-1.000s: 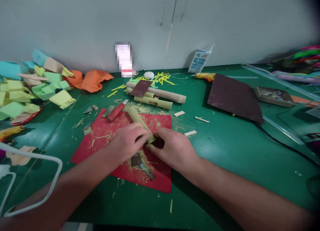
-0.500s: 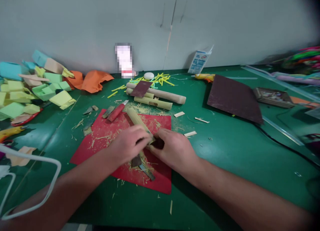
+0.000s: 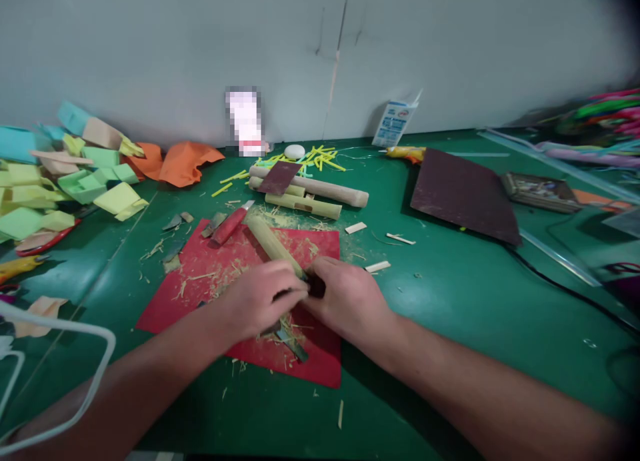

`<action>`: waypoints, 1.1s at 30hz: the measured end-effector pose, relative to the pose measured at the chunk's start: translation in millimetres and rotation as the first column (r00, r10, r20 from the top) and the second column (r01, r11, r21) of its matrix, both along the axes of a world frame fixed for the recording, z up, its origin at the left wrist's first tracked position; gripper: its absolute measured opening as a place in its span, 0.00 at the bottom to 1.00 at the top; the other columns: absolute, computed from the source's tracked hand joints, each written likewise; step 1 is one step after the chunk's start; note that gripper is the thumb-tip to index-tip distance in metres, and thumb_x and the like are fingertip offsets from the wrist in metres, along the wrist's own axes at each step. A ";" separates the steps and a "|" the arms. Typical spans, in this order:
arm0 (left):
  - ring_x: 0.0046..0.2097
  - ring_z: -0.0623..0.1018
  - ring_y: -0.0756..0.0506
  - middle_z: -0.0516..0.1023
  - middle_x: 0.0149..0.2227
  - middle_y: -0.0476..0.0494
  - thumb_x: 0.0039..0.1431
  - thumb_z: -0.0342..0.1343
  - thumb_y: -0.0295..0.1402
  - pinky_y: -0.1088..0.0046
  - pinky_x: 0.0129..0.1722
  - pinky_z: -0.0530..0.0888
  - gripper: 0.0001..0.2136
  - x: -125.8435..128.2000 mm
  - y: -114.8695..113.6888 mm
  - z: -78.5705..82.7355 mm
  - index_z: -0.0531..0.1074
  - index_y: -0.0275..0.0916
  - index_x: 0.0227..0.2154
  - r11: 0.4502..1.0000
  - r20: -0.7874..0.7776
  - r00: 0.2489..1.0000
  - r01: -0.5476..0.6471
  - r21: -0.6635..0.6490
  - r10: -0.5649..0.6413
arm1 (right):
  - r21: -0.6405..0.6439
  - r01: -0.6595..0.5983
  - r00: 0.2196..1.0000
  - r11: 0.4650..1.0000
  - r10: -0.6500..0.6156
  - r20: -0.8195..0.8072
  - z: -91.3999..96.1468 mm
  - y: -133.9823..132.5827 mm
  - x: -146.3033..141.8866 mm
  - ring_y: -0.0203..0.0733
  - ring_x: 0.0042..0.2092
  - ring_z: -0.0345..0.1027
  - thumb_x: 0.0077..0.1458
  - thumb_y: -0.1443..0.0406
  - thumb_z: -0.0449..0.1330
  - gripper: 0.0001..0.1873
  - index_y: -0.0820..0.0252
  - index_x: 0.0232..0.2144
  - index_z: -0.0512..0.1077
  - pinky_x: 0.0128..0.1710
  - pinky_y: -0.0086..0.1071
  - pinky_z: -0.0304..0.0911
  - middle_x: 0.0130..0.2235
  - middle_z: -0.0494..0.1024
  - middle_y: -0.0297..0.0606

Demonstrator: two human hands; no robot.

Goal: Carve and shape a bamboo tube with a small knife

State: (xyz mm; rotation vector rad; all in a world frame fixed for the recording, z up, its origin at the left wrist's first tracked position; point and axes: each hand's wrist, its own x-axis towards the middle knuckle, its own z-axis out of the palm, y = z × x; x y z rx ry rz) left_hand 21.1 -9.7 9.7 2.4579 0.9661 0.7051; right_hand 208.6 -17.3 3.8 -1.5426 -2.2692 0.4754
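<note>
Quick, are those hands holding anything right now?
Left hand: curled at the near end of the bamboo; grip can't be told.
Right hand: closed, apparently on that same end.

Left hand (image 3: 263,296) and right hand (image 3: 353,300), fingers curled on bamboo tube (image 3: 274,241), near end. Shavings-strewn red sheet (image 3: 324,364) under hands. Red-handled knife (image 3: 230,228) beyond left hand. Dark brown sheet (image 3: 465,198) beyond right hand, farther right.

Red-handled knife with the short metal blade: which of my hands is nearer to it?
Left. In the picture, your left hand sits below and slightly right of the red-handled knife, apart from it; your right hand is farther right.
</note>
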 end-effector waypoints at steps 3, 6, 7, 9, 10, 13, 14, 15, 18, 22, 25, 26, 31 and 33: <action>0.35 0.75 0.49 0.75 0.32 0.45 0.62 0.54 0.28 0.74 0.36 0.71 0.05 -3.9 3.8 0.1 0.76 0.35 0.34 0.995 0.080 0.992 -0.102 0.010 0.101 | 0.012 0.009 1.000 1.000 -0.009 -0.004 -1.3 1.4 1.3 0.36 0.30 0.64 0.55 0.63 0.56 0.09 0.58 0.24 0.68 0.27 0.30 0.47 0.28 0.75 0.34; 0.36 0.76 0.50 0.76 0.33 0.45 0.62 0.55 0.27 0.74 0.37 0.72 0.05 -7.9 6.6 2.7 0.76 0.36 0.37 0.992 0.168 0.981 -0.108 0.057 0.097 | 0.010 -0.013 1.000 1.000 0.013 -0.003 -0.4 1.8 1.2 0.37 0.30 0.65 0.55 0.63 0.56 0.09 0.58 0.24 0.68 0.27 0.31 0.48 0.28 0.74 0.34; 0.37 0.76 0.50 0.76 0.34 0.45 0.61 0.55 0.27 0.75 0.38 0.72 0.05 -9.3 7.3 3.9 0.76 0.37 0.38 0.988 0.195 0.975 -0.126 0.095 0.106 | 0.008 -0.016 1.000 1.000 0.016 -0.013 0.2 1.9 1.0 0.37 0.30 0.65 0.55 0.62 0.56 0.08 0.58 0.25 0.69 0.28 0.31 0.49 0.29 0.75 0.34; 0.36 0.76 0.50 0.77 0.34 0.45 0.61 0.55 0.28 0.75 0.36 0.72 0.06 -13.0 9.8 5.8 0.76 0.37 0.38 0.960 0.231 0.955 -0.227 0.166 0.186 | 0.020 -0.012 1.000 1.000 0.012 -0.017 1.0 2.2 0.3 0.37 0.30 0.65 0.55 0.60 0.57 0.09 0.58 0.26 0.69 0.27 0.31 0.50 0.30 0.74 0.34; 0.36 0.76 0.50 0.76 0.34 0.45 0.61 0.55 0.28 0.76 0.35 0.72 0.05 -15.5 12.0 6.2 0.76 0.37 0.38 0.938 0.232 0.942 -0.290 0.191 0.244 | 0.036 -0.009 1.000 0.999 0.009 -0.012 1.3 2.5 0.0 0.37 0.29 0.64 0.54 0.59 0.57 0.10 0.58 0.26 0.69 0.27 0.31 0.50 0.30 0.74 0.34; 0.36 0.75 0.50 0.77 0.33 0.46 0.62 0.55 0.30 0.76 0.34 0.72 0.05 -23.6 21.0 5.0 0.76 0.38 0.36 0.879 0.196 0.903 -0.421 0.226 0.382 | 0.116 -0.005 1.000 0.993 0.006 -0.012 2.1 4.0 -0.7 0.39 0.31 0.64 0.54 0.57 0.58 0.11 0.58 0.27 0.69 0.28 0.33 0.53 0.30 0.73 0.36; 0.36 0.75 0.50 0.77 0.33 0.46 0.62 0.55 0.30 0.76 0.34 0.72 0.06 -25.7 23.9 4.2 0.76 0.38 0.36 0.868 0.188 0.897 -0.437 0.235 0.400 | 0.148 -0.013 0.999 0.989 0.018 -0.035 2.5 4.5 -1.0 0.41 0.33 0.65 0.54 0.58 0.58 0.10 0.59 0.29 0.70 0.30 0.33 0.56 0.31 0.73 0.37; 0.36 0.75 0.50 0.77 0.33 0.46 0.62 0.55 0.31 0.76 0.34 0.72 0.06 -27.3 26.4 3.5 0.76 0.38 0.36 0.861 0.186 0.893 -0.446 0.245 0.410 | 0.179 -0.029 0.997 0.983 0.042 -0.068 3.1 5.0 -1.2 0.42 0.36 0.66 0.54 0.58 0.58 0.10 0.59 0.31 0.71 0.33 0.34 0.59 0.34 0.74 0.38; 0.36 0.75 0.50 0.77 0.33 0.46 0.62 0.54 0.31 0.76 0.35 0.72 0.06 -28.7 30.4 2.3 0.76 0.37 0.36 0.851 0.190 0.891 -0.451 0.268 0.412 | 0.252 -0.148 0.975 0.956 0.184 -0.128 4.6 6.1 -2.6 0.47 0.49 0.65 0.54 0.58 0.59 0.15 0.59 0.41 0.73 0.48 0.39 0.60 0.47 0.72 0.45; 0.36 0.75 0.50 0.77 0.33 0.46 0.62 0.55 0.30 0.76 0.35 0.72 0.06 -27.7 30.6 2.2 0.76 0.37 0.36 0.849 0.188 0.894 -0.447 0.282 0.408 | 0.220 -0.319 0.941 0.922 0.336 -0.043 2.6 9.5 -6.4 0.57 0.64 0.46 0.50 0.55 0.64 0.28 0.52 0.53 0.70 0.60 0.51 0.48 0.63 0.58 0.46; 0.36 0.75 0.50 0.77 0.33 0.46 0.61 0.55 0.30 0.75 0.36 0.72 0.05 -27.1 30.2 2.5 0.76 0.36 0.36 0.849 0.187 0.898 -0.439 0.294 0.399 | 0.171 -0.368 0.928 0.914 0.372 0.005 -0.5 14.0 -8.9 0.57 0.65 0.44 0.50 0.53 0.63 0.31 0.50 0.57 0.67 0.61 0.53 0.45 0.63 0.57 0.45; 0.36 0.75 0.50 0.77 0.33 0.46 0.61 0.55 0.30 0.75 0.36 0.72 0.05 -26.8 30.0 2.6 0.76 0.37 0.36 0.850 0.184 0.899 -0.436 0.295 0.397 | 0.165 -0.371 0.927 0.914 0.374 0.015 -1.0 15.3 -9.2 0.56 0.64 0.47 0.51 0.53 0.63 0.31 0.50 0.57 0.67 0.61 0.52 0.45 0.63 0.59 0.45; 0.36 0.75 0.50 0.77 0.33 0.46 0.62 0.54 0.30 0.77 0.32 0.72 0.06 -27.1 27.5 3.3 0.76 0.37 0.36 0.859 0.193 0.897 -0.438 0.265 0.398 | 0.215 -0.331 0.942 0.919 0.334 0.026 1.4 14.1 -3.1 0.50 0.57 0.59 0.58 0.61 0.57 0.20 0.54 0.53 0.70 0.59 0.47 0.50 0.56 0.68 0.45; 0.36 0.75 0.50 0.77 0.33 0.45 0.62 0.55 0.30 0.77 0.33 0.72 0.06 -28.4 26.4 2.9 0.76 0.37 0.37 0.867 0.192 0.902 -0.427 0.256 0.388 | 0.226 -0.323 0.945 0.919 0.328 0.015 2.8 11.0 2.0 0.48 0.54 0.63 0.58 0.62 0.56 0.17 0.55 0.50 0.72 0.55 0.45 0.55 0.56 0.69 0.45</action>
